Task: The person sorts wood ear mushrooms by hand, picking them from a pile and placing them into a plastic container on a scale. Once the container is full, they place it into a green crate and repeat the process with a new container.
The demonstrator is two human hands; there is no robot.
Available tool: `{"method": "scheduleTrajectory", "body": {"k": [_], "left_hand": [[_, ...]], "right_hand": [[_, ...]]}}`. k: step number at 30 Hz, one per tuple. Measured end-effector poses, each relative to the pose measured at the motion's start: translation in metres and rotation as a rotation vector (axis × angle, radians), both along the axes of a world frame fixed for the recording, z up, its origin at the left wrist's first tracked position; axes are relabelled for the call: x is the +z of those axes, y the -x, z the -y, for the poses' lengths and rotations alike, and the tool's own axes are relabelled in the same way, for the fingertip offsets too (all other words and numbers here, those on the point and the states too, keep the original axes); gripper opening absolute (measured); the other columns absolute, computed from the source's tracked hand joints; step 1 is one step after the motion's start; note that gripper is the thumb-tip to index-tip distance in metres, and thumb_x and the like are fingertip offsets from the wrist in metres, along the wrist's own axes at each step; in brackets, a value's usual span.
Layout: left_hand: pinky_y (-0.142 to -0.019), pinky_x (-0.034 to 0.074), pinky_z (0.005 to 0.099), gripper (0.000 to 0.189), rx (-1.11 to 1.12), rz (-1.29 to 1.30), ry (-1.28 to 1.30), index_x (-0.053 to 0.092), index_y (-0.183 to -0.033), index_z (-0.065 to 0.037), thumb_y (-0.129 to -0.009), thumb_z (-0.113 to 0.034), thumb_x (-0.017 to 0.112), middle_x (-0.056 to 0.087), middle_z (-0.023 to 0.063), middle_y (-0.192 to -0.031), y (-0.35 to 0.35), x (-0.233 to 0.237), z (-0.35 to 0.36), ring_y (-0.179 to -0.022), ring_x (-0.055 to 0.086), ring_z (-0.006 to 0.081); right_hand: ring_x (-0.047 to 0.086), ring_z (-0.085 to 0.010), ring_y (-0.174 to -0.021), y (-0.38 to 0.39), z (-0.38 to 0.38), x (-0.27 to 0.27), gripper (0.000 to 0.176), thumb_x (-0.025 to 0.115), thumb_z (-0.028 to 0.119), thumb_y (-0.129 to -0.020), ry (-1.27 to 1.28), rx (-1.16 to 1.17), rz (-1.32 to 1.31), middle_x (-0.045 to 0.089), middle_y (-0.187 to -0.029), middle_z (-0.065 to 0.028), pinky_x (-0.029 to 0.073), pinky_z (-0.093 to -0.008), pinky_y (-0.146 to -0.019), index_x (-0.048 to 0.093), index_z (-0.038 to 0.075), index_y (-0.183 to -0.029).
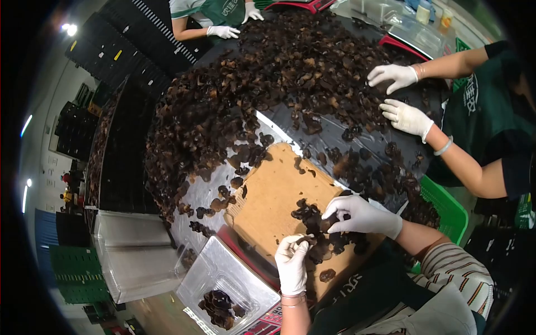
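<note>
My left hand [292, 264], in a white glove, pinches a small dark piece of wood ear mushroom between thumb and fingertips. To its right, my gloved right hand [363, 216] has its fingers curled round another dark wood ear piece [328, 224]. Below and between both hands lies a loose cluster of wood ear mushrooms [319, 252] on a flat brown cardboard sheet [279, 184]. One single piece [327, 275] rests apart, near my apron. At lower left, a clear plastic tray [195, 277] sits on a red-edged scale [265, 324], with several wood ears [218, 307] inside.
A big heap of wood ears [240, 84] covers the table. Across it, a co-worker's gloved hands [222, 32] rest by the heap; another's [406, 118] sort at right. Stacked clear trays [134, 251] stand left, a green basket [446, 209] right, another scale [410, 42] far right.
</note>
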State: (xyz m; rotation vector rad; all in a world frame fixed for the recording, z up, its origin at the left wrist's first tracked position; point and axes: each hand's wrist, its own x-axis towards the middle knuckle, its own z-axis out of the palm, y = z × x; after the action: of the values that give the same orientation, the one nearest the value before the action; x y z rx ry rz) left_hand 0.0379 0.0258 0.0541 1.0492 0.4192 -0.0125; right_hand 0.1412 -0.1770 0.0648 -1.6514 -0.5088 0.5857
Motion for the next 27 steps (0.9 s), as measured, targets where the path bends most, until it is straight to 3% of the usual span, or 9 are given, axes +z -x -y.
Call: {"method": "scheduleTrajectory", "body": {"k": [5, 8, 17, 20, 23, 26, 27], "left_hand": [[-0.072, 0.058, 0.0307, 0.013, 0.071, -0.025, 0.078, 0.057, -0.101, 0.001, -0.088, 0.003, 0.06, 0.066, 0.0108, -0.093, -0.001, 0.007, 0.008, -0.079, 0.065, 0.0155], [-0.071, 0.059, 0.0315, 0.013, 0.08, -0.021, 0.054, 0.057, -0.101, 0.001, -0.089, 0.003, 0.06, 0.065, 0.0104, -0.091, -0.001, 0.006, 0.008, -0.078, 0.065, 0.015], [-0.062, 0.053, 0.0259, 0.01, 0.101, 0.05, -0.074, 0.057, -0.097, -0.002, -0.089, 0.0, 0.061, 0.065, 0.0083, -0.086, 0.0, 0.003, 0.009, -0.071, 0.061, 0.0122], [-0.062, 0.051, 0.0234, 0.011, 0.122, 0.019, -0.237, 0.057, -0.095, -0.003, -0.087, 0.001, 0.064, 0.064, 0.0062, -0.081, 0.001, 0.002, 0.01, -0.068, 0.06, 0.0106], [-0.069, 0.049, 0.0224, 0.023, 0.118, -0.037, -0.34, 0.056, -0.1, -0.003, -0.082, 0.006, 0.067, 0.062, 0.0034, -0.084, 0.005, -0.002, 0.013, -0.075, 0.058, 0.0098], [-0.073, 0.045, 0.0207, 0.044, -0.089, 0.045, -0.483, 0.052, -0.113, -0.003, -0.075, 0.007, 0.072, 0.055, 0.0002, -0.089, 0.002, 0.012, 0.024, -0.079, 0.051, 0.0076], [-0.079, 0.045, 0.0232, 0.062, -0.159, 0.085, -0.471, 0.043, -0.125, -0.003, -0.071, 0.008, 0.071, 0.053, 0.0044, -0.105, 0.003, 0.014, 0.022, -0.091, 0.052, 0.0108]], "right_hand": [[0.047, -0.0094, -0.068, 0.002, -0.004, 0.003, 0.025, 0.078, 0.006, -0.072, -0.07, -0.002, 0.158, 0.055, -0.082, -0.0014, 0.04, -0.0234, -0.061, 0.063, 0.004, -0.092], [0.047, -0.0109, -0.069, 0.002, -0.004, 0.006, 0.023, 0.077, 0.006, -0.072, -0.049, -0.009, 0.158, 0.055, -0.083, -0.0019, 0.041, -0.0248, -0.062, 0.061, 0.004, -0.09], [0.048, -0.0139, -0.069, 0.001, -0.007, 0.009, 0.023, 0.077, 0.012, -0.075, 0.054, 0.001, 0.238, 0.055, -0.08, -0.0029, 0.042, -0.026, -0.063, 0.061, 0.005, -0.09], [0.052, -0.0138, -0.07, 0.003, -0.01, 0.011, 0.024, 0.076, 0.014, -0.076, 0.057, -0.006, 0.239, 0.057, -0.082, -0.0042, 0.044, -0.0255, -0.064, 0.062, 0.005, -0.092], [0.057, -0.0142, -0.073, 0.01, -0.019, 0.012, 0.026, 0.076, 0.015, -0.076, 0.006, -0.062, 0.134, 0.06, -0.085, -0.0059, 0.047, -0.0254, -0.066, 0.062, 0.004, -0.095], [0.061, -0.0169, -0.079, 0.013, -0.026, 0.007, 0.026, 0.074, 0.016, -0.078, -0.083, -0.051, 0.225, 0.061, -0.091, -0.0084, 0.049, -0.0269, -0.07, 0.061, 0.003, -0.097], [0.062, -0.0181, -0.08, 0.014, -0.027, 0.007, 0.024, 0.073, 0.015, -0.078, -0.049, -0.001, 0.238, 0.06, -0.092, -0.0089, 0.049, -0.0279, -0.071, 0.061, 0.004, -0.096]]}}
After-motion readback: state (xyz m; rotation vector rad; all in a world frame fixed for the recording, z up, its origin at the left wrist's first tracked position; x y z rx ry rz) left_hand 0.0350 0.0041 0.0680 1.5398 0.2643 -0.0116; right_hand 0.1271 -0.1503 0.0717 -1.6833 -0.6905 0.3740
